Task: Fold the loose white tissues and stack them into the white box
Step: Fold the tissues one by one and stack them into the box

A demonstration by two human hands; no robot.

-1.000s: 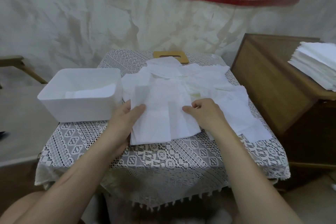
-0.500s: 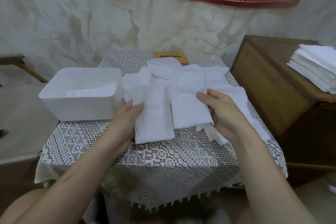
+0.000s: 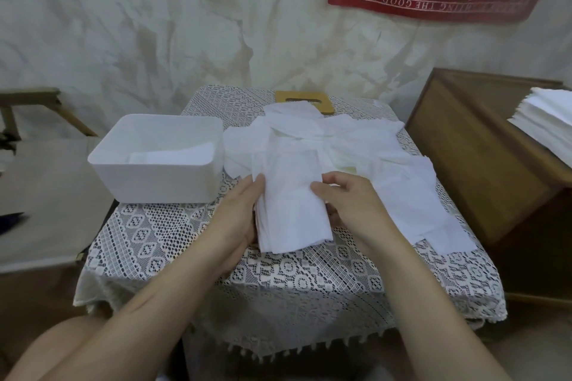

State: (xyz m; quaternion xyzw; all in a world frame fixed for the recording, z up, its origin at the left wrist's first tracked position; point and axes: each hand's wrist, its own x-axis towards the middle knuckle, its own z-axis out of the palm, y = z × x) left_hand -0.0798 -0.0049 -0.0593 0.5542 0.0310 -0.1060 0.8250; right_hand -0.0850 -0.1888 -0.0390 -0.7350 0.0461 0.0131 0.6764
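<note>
A folded white tissue [image 3: 292,210] lies at the front of the lace-covered table [image 3: 173,235]. My left hand [image 3: 241,213] holds its left edge, fingers straight along it and thumb on top. My right hand [image 3: 349,201] grips its right edge, thumb on top and fingers curled beneath. Behind and to the right spreads a heap of loose white tissues [image 3: 356,145]. The white box [image 3: 161,161] stands on the table's left side with a few folded tissues [image 3: 173,156] inside.
A wooden lid with a slot [image 3: 305,99] lies at the table's back edge, partly under tissues. A wooden cabinet [image 3: 483,145] stands to the right with a stack of white tissues [image 3: 548,120] on top. A folding chair [image 3: 34,108] is at the left.
My right hand swept the right half of the tissue over to the left, onto the other half. The tissue is now a narrower strip held between both hands.
</note>
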